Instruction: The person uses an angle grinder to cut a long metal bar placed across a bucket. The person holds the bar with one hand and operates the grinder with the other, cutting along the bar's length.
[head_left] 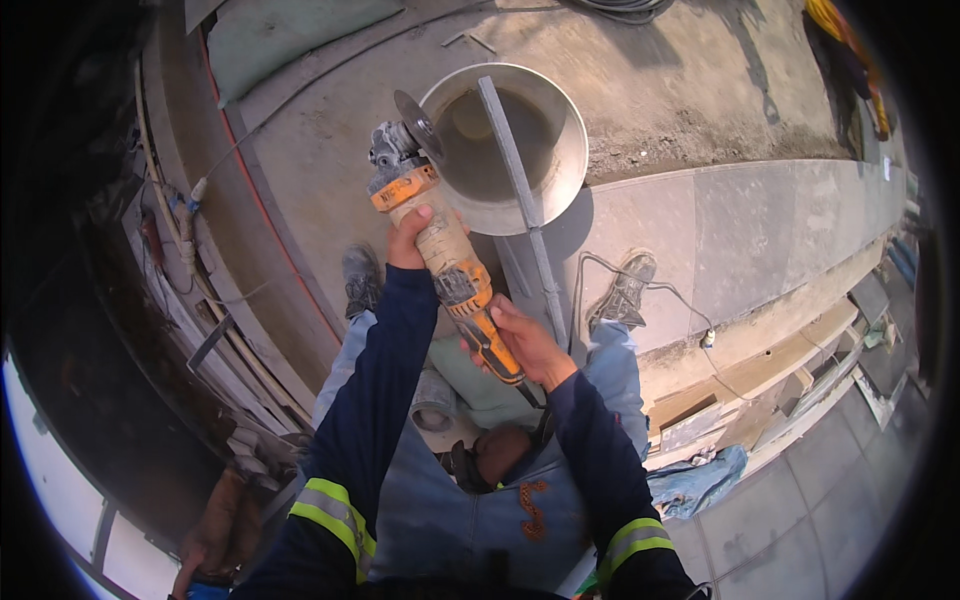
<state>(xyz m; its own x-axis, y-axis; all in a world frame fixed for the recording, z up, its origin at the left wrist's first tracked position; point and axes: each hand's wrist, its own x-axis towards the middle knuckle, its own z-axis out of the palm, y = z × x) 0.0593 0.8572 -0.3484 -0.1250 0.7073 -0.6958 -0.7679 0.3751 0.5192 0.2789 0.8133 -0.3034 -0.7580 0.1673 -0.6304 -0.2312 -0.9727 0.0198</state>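
An orange and grey angle grinder (448,275) with a cutting disc (418,126) is held at a slant between my knees. My left hand (420,235) is closed round its body, and my right hand (525,340) grips the rear handle. The disc is at the left rim of a metal bucket (570,140) of murky grey water. A long narrow grey strip (519,175) lies across the bucket and extends down past my right hand.
Cords (680,298) run by my right boot (625,285), a red cord (255,205) along the left. Also around me are a pale green sack (255,45), another cushion-like sack (480,390), grey slabs (740,240), planks (720,410) and a blue sheet (700,480).
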